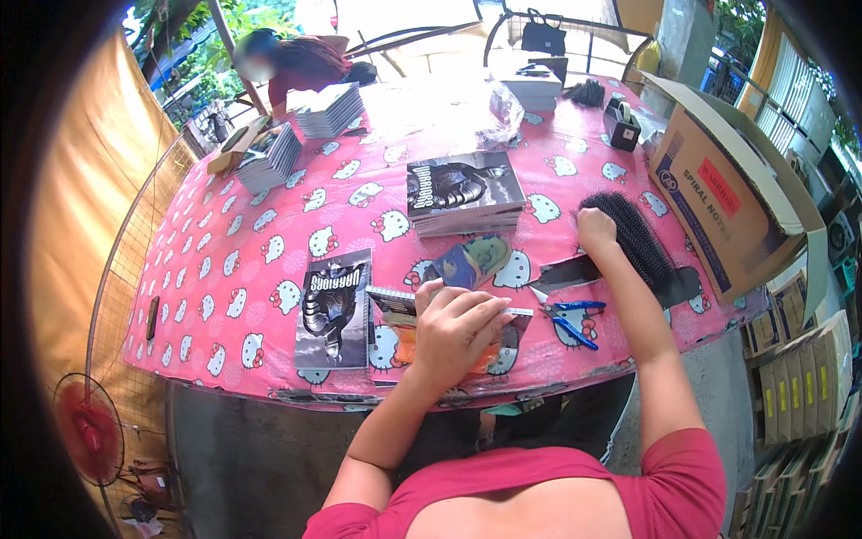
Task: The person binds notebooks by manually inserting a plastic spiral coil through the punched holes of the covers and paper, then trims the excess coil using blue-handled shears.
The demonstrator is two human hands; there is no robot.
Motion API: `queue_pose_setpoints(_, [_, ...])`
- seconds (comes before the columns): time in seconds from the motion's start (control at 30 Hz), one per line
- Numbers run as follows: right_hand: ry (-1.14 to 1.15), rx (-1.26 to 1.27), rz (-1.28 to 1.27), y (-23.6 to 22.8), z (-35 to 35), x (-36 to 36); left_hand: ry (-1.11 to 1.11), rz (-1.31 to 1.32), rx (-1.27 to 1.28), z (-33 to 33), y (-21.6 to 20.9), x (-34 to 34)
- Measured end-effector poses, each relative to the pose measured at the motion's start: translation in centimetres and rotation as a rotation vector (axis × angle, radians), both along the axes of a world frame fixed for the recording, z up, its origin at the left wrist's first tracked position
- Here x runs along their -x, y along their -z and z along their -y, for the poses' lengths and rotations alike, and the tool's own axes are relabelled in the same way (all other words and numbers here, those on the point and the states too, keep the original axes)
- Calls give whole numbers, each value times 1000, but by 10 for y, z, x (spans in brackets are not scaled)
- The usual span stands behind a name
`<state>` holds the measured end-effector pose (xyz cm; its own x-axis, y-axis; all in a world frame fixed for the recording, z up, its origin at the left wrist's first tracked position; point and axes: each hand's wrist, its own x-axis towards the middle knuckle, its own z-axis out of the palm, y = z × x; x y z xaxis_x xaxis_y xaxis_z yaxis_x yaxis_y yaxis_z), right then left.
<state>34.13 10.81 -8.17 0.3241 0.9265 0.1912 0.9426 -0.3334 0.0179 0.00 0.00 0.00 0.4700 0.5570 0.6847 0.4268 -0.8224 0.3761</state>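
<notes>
My left hand (453,332) lies over a thin notebook (392,303) near the table's front edge, its bent fingers gripping the top edge. Something orange (407,344) shows beneath that hand. My right hand (595,232) is closed at the far-left end of a pile of black spiral binding coils (631,238), seemingly pinching a coil; its fingertips are partly hidden. Between my forearms lie blue-handled cutting pliers (575,322). Left of my left hand is a dark-covered notebook (334,310). Beyond it, a stack of similar notebooks (465,193) stands behind a blue cartoon-print item (469,260).
A large open cardboard box (718,198) stands at the right, near a black tape dispenser (621,124). Notebook stacks (271,157) line the far left, where another person (301,67) bends over. Clear plastic (503,112) and more black coils (585,92) lie at the back.
</notes>
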Motion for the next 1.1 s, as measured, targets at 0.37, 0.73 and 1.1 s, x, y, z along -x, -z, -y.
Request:
queue_pose_setpoints(0.37, [37,-25,17,-22,9,2,36,75,15,-4,-4,-8])
queue_pose_setpoints(0.73, [-667,-576,-512,-99,181,129,-11,62,42,2,-4,-4])
queue_pose_setpoints(1.1, [-654,-587,-664,-92,174,137,-23,98,-35,-1,1,-8])
